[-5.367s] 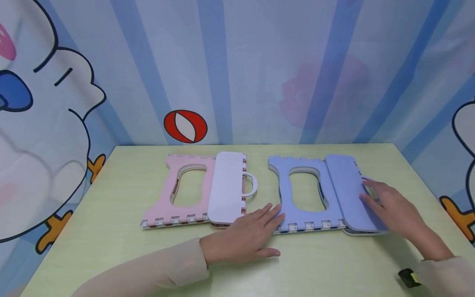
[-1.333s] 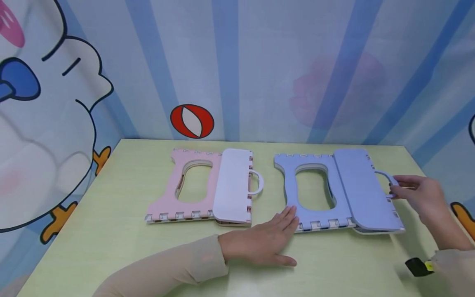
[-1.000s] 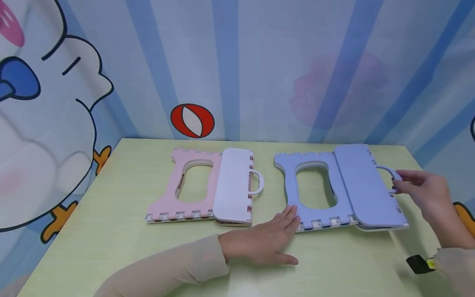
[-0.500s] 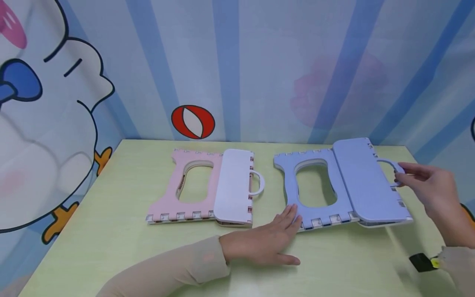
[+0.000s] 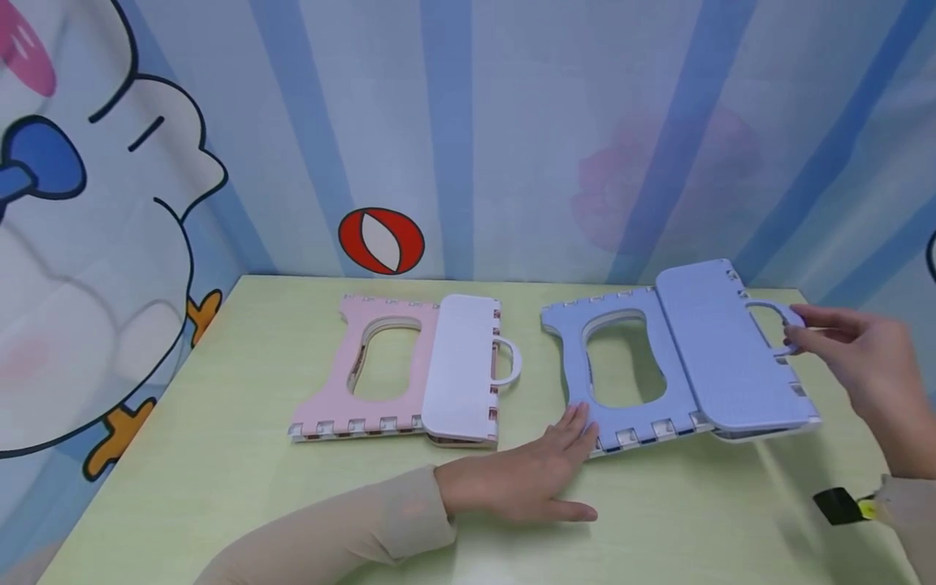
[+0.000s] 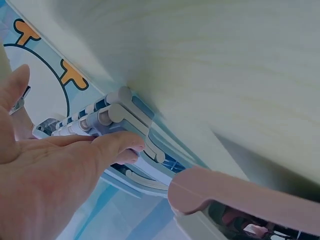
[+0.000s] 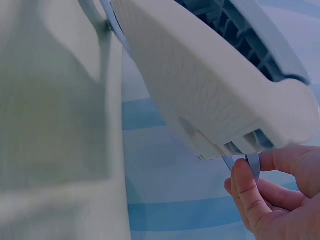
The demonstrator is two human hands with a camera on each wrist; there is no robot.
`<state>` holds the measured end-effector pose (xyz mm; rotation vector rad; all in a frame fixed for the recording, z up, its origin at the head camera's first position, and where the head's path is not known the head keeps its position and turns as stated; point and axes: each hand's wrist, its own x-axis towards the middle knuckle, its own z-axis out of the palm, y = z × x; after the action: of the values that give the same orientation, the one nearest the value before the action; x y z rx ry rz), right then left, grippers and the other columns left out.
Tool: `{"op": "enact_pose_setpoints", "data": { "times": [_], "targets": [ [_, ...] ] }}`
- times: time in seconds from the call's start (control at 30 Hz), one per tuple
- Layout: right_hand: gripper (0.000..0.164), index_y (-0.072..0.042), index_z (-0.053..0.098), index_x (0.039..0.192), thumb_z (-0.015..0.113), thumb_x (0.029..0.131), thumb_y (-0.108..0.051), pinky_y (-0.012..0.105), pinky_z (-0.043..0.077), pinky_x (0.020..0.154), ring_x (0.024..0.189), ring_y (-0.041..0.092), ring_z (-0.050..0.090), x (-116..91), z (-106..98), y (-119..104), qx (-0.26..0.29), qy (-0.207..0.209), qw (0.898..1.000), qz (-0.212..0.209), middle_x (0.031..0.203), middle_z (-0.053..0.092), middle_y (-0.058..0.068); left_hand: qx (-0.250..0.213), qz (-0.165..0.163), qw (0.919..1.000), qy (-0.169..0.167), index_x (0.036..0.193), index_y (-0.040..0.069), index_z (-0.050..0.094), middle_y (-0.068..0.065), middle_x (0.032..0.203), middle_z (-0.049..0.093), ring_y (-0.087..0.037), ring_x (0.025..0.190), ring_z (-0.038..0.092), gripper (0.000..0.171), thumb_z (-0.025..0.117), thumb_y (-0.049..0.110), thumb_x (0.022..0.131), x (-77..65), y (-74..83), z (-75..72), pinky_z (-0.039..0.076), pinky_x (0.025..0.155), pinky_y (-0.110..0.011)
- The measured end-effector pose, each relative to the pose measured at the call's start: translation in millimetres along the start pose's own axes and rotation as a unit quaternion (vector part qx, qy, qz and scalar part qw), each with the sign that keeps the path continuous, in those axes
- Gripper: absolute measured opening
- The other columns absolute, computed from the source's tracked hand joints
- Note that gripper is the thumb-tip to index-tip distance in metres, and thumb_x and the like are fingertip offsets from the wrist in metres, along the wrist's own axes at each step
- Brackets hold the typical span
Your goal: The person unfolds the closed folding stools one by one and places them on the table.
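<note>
A blue folding stool [image 5: 720, 349], folded flat, lies at the right of the table in the head view, its right end tilted up off the surface. The right hand [image 5: 870, 366] pinches the stool's loop handle [image 5: 777, 306] between thumb and fingers; the right wrist view shows the white underside [image 7: 200, 80] above this grip. The left hand [image 5: 515, 483] lies with straight fingers on the stool's near left corner, thumb spread apart. To its left a pink and white folding stool [image 5: 461, 366] lies folded, its handle [image 5: 515, 361] pointing right.
Both stools lie on a pale green table [image 5: 219, 406]. Behind it hangs a blue striped cloth [image 5: 512, 146] with cartoon prints. A black tag [image 5: 837, 505] hangs by the right sleeve.
The right hand has moved from the blue stool's panel to its handle, then up and right, raising the stool's right end. The left hand stays on the corner; the pink stool lies still.
</note>
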<state>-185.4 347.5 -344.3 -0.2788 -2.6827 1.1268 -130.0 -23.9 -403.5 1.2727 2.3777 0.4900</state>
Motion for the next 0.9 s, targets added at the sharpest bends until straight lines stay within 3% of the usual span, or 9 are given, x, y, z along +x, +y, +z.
{"op": "enact_pose_setpoints", "data": {
  "times": [0.17, 0.27, 0.43, 0.53, 0.6, 0.67, 0.9],
  "targets": [
    [0.051, 0.008, 0.05, 0.141, 0.054, 0.103, -0.025, 0.045, 0.046, 0.102, 0.072, -0.014, 0.051, 0.3, -5.8, -7.8, 0.004, -0.001, 1.0, -0.012, 0.075, 0.049, -0.036, -0.019, 0.006, 0.9998, 0.005, 0.157, 0.003, -0.008, -0.014, 0.159, -0.027, -0.021, 0.145, -0.024, 0.092, 0.049, 0.05, 0.102, 0.9, -1.4, 3.7, 0.002, 0.118, -0.03],
    [0.051, 0.01, 0.047, 0.142, 0.054, 0.104, -0.023, 0.062, 0.036, 0.104, 0.07, -0.014, 0.05, -0.7, -8.3, -17.4, 0.017, -0.001, 1.0, -0.014, 0.073, 0.049, -0.036, -0.024, 0.008, 0.9996, 0.01, 0.156, 0.002, -0.01, -0.015, 0.158, -0.028, -0.021, 0.145, -0.025, 0.092, 0.048, 0.05, 0.102, 1.6, -1.9, 5.6, 0.002, 0.118, -0.031],
    [0.051, 0.009, 0.048, 0.142, 0.055, 0.103, -0.022, 0.061, 0.036, 0.106, 0.066, -0.014, 0.05, -0.9, -10.9, -29.2, 0.011, 0.006, 1.0, -0.013, 0.071, 0.048, -0.035, -0.043, 0.002, 0.9988, 0.022, 0.156, 0.002, -0.011, -0.017, 0.158, -0.028, -0.023, 0.145, -0.024, 0.093, 0.048, 0.05, 0.102, 1.8, -1.0, 6.8, 0.002, 0.118, -0.032],
    [0.05, 0.009, 0.049, 0.141, 0.057, 0.102, -0.022, 0.037, 0.048, 0.096, 0.065, -0.012, 0.051, -0.5, -11.5, -33.3, 0.003, 0.013, 1.0, -0.017, 0.072, 0.049, -0.034, -0.059, -0.007, 0.9977, 0.033, 0.156, 0.002, -0.01, -0.017, 0.158, -0.027, -0.023, 0.146, -0.023, 0.093, 0.048, 0.051, 0.102, 2.2, 1.2, 7.2, 0.003, 0.118, -0.032],
    [0.05, 0.009, 0.05, 0.14, 0.058, 0.102, -0.021, 0.021, 0.046, 0.083, 0.065, -0.011, 0.052, -0.3, -10.9, -35.0, 0.002, 0.018, 1.0, -0.022, 0.073, 0.049, -0.033, -0.07, -0.014, 0.9967, 0.038, 0.156, 0.003, -0.01, -0.016, 0.159, -0.027, -0.022, 0.146, -0.023, 0.093, 0.049, 0.051, 0.102, 2.6, 2.8, 7.4, 0.004, 0.119, -0.033],
    [0.05, 0.009, 0.051, 0.14, 0.058, 0.101, -0.022, 0.016, 0.038, 0.073, 0.065, -0.011, 0.053, -0.2, -9.9, -36.2, 0.004, 0.023, 0.999, -0.027, 0.073, 0.049, -0.033, -0.078, -0.024, 0.9957, 0.045, 0.156, 0.003, -0.009, -0.015, 0.159, -0.026, -0.022, 0.146, -0.023, 0.093, 0.049, 0.05, 0.102, 3.2, 4.3, 7.6, 0.004, 0.119, -0.035],
    [0.049, 0.008, 0.052, 0.139, 0.058, 0.101, -0.023, 0.01, 0.038, 0.072, 0.067, -0.011, 0.054, -1.2, -8.8, -41.2, 0.018, 0.025, 0.999, -0.043, 0.075, 0.05, -0.035, -0.091, -0.038, 0.993, 0.065, 0.156, 0.0, -0.005, -0.018, 0.159, -0.024, -0.024, 0.146, -0.021, 0.091, 0.052, 0.046, 0.102, 3.3, 6.8, 9.9, 0.005, 0.12, -0.038]
  ]
}}
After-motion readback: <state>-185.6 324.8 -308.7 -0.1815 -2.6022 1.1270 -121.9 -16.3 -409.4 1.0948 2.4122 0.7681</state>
